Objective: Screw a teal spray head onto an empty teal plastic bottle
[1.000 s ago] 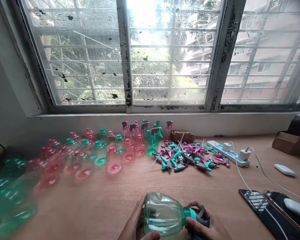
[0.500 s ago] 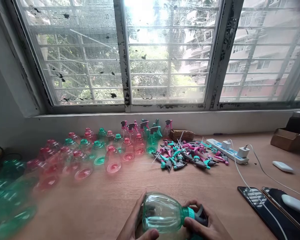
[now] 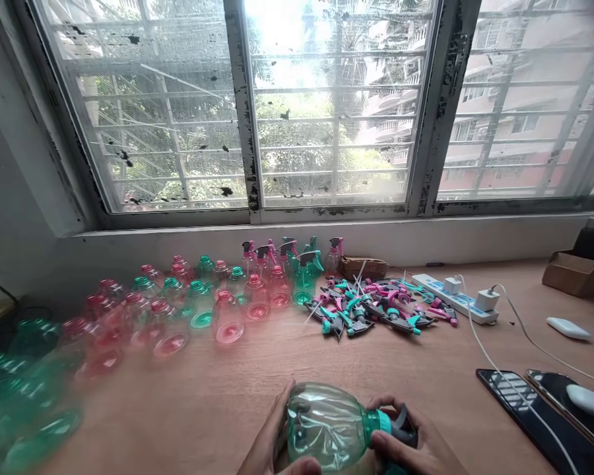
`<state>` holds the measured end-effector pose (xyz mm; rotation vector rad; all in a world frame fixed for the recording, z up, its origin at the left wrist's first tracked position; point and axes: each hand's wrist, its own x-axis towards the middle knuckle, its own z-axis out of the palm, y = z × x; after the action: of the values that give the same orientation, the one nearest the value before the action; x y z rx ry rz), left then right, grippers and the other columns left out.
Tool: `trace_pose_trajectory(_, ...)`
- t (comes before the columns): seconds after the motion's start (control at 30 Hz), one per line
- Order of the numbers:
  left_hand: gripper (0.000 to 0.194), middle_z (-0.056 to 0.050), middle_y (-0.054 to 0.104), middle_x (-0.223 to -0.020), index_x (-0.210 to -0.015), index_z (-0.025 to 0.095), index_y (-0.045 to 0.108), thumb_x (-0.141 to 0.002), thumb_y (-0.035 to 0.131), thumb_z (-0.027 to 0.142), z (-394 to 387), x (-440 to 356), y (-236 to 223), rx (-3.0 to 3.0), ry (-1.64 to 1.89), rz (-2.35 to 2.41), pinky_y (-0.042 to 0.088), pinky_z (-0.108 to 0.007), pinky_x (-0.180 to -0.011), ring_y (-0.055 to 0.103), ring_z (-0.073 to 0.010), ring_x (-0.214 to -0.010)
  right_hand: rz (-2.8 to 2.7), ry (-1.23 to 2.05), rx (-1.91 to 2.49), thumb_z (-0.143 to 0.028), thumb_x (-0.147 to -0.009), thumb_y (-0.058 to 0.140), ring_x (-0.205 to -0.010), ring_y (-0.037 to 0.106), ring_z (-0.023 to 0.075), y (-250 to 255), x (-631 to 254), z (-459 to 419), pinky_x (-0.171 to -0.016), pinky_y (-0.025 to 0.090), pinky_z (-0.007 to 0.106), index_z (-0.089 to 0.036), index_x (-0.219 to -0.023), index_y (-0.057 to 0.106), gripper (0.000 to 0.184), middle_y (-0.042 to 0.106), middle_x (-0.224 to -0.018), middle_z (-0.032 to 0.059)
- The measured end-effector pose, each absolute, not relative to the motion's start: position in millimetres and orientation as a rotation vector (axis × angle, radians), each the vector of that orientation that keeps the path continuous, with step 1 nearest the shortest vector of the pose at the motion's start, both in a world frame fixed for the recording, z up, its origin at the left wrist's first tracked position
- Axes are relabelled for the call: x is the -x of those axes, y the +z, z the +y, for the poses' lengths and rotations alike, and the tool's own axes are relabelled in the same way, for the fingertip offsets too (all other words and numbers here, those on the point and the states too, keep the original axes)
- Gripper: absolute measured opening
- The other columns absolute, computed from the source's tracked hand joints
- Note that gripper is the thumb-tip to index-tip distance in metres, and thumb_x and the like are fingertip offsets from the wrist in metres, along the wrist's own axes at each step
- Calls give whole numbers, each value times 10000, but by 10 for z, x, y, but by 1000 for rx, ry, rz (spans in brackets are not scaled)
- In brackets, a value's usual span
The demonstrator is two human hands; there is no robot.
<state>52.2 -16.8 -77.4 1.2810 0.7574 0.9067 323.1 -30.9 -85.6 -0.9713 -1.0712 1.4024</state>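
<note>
At the near edge of the surface (image 3: 193,422), a person holds a clear green bottle (image 3: 327,425) on its side just above the wood, its base toward the left and its neck toward the right. The left hand (image 3: 277,439) is the grip at the base end, curled around it with the thumb in front, closed only as far as the bottle's width allows. The right hand (image 3: 426,442) has its grip closed at the neck, the thumb pressed near the teal collar (image 3: 383,421) and the fingers wrapped about the dark grey spray head (image 3: 404,427); part of that head is hidden by the hand.

Off to the right lie two dark phones, one (image 3: 519,406) crossed by a white cable (image 3: 480,353), the other (image 3: 549,389) beneath a white rounded object (image 3: 591,406). To the left, blurred green bottles (image 3: 39,402) stand near the picture's edge.

Farther back, pink and green open-necked bottles (image 3: 228,323) stand in a loose group, beside a heap of spray heads (image 3: 371,310) in pink, teal and grey. A power strip (image 3: 455,300) with plugs lies right of the heap. Behind, bottles fitted with sprayers (image 3: 304,280) stand near the wall, below a barred window (image 3: 331,132).
</note>
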Motion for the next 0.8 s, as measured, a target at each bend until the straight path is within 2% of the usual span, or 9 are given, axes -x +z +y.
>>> trace_pose_trajectory(0.07, 1094, -160, 288, -1693, -1599, 181, 239, -749, 845, 507, -187, -543, -707, -1299, 926, 775, 218, -468, -1288, 291, -340, -1554, -1066, 1414, 975, -494, -692, 906, -558, 673, 150, -852, -3232, -314, -549, 475, 239, -180, -976, 674, 482, 740, -649, -17)
trace_pose_trajectory(0.2, 1051, -79, 384, -1660, -1616, 325, 159, -811, 833, 372, -232, -570, -635, -1347, 938, 754, 248, -446, -1277, 372, -288, -1519, -1066, 1394, 961, -517, -738, 867, -556, 691, 173, -810, -3233, -323, -552, 488, 255, -174, -989, 646, 480, 756, -616, -1)
trace_pose_trajectory(0.3, 1014, -52, 360, -1670, -1608, 378, 158, -835, 813, 339, -239, -562, -682, -1367, 922, 751, 247, -454, -1278, 351, -287, -1527, -1095, 1364, 967, -515, -752, 856, -557, 694, 173, -770, -3233, -335, -560, 505, 264, -173, -973, 649, 457, 757, -627, 0)
trace_pose_trajectory(0.43, 1156, -68, 117, -1745, -1623, 320, 3, -810, 818, 417, -254, -575, -658, -1368, 901, 803, 161, -452, -1306, 127, -272, -1601, -1151, 1334, 990, -484, -761, 858, -575, 707, 171, -724, -3239, -372, -589, 530, 267, -183, -989, 656, 428, 755, -641, -17)
trace_pose_trajectory(0.5, 1167, -120, 86, -1744, -1627, 238, 0, -810, 805, 451, -278, -603, -547, -1365, 882, 836, 139, -441, -1311, 145, -271, -1599, -1194, 1312, 1023, -480, -771, 850, -598, 713, 178, -712, -3245, -391, -608, 541, 272, -192, -1008, 654, 422, 756, -634, -20)
trace_pose_trajectory(0.57, 1069, -168, 205, -1714, -1616, 166, 137, -818, 801, 427, -300, -632, -427, -1392, 870, 842, 180, -428, -1304, 240, -287, -1573, -1227, 1288, 1057, -485, -783, 838, -622, 719, 190, -712, -3248, -403, -621, 550, 281, -200, -1008, 647, 410, 764, -633, -15)
trace_pose_trajectory(0.63, 1003, -153, 306, -1682, -1602, 187, 199, -826, 800, 392, -308, -643, -372, -1378, 858, 814, 220, -412, -1292, 304, -280, -1550, -1226, 1266, 1069, -488, -787, 832, -621, 720, 194, -721, -3246, -407, -613, 548, 281, -201, -1009, 643, 409, 770, -626, -10)
trace_pose_trajectory(0.73, 1060, -91, 272, -1699, -1613, 290, 133, -810, 822, 362, -289, -619, -460, -1372, 867, 805, 209, -397, -1290, 271, -265, -1561, -1166, 1272, 1034, -486, -786, 833, -584, 715, 188, -740, -3240, -402, -585, 528, 274, -187, -1009, 651, 414, 777, -622, -2)
trace_pose_trajectory(0.8, 1115, -100, 373, -1646, -1620, 330, 60, -808, 822, 385, -274, -595, -558, -1397, 862, 789, 238, -443, -1275, 353, -289, -1518, -1144, 1310, 1002, -487, -785, 833, -567, 713, 187, -744, -3239, -395, -578, 523, 276, -179, -998, 652, 416, 781, -623, 6)
